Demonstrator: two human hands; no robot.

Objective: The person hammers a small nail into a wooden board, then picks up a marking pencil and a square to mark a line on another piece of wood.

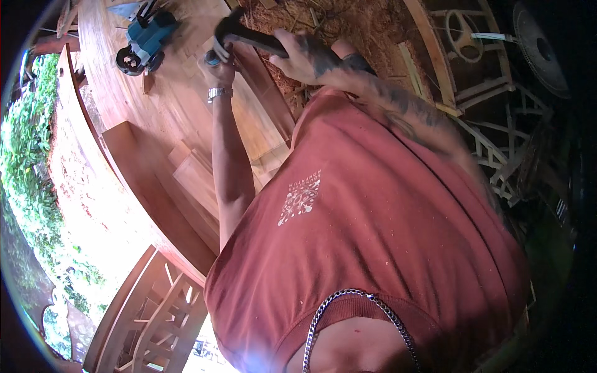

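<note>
- Power tool [245, 34]: dark, long curved body, matte black housing w/ a blue-ish bit at its front end; sits on the wood at top centre of frame, angled from upper left to right.
- Right hand [305, 56]: fingers wrapped fully round the tool's rear handle, closed grip; tattooed back of hand + forearm.
- Left hand [219, 62]: clamped over the tool's front end, fingers curled shut on it; exact finger positions hard to tell, partly hidden by the tool. Metal link watch [219, 93] on that wrist, shiny.
- Wooden tabletop [168, 105]: big reddish-brown slab, smooth, curved rim, visible grain; the tool is pressed on a plank [261, 93] lying on it, flat, darker red-brown.
- Loose boards [199, 180]: a few short flat offcuts, paler brown, stacked/overlapping near the left forearm.
- Blue power planer [146, 40]: teal plastic body, round black part at one end; lies on the tabletop top left, well apart from both hands.
- Sawdust pile [348, 25]: coarse, fibrous, orange-brown shavings, just beyond the right hand.
- Wooden frames [491, 124]: slatted, pale bare wood, right side, in shadow.
- More slatted frame [149, 311] bottom left, reddish.
- Red sleeveless shirt [385, 248]: fills the centre, soft knit, dusted w/ specks; silver chain [348, 304] at the neck.
</note>
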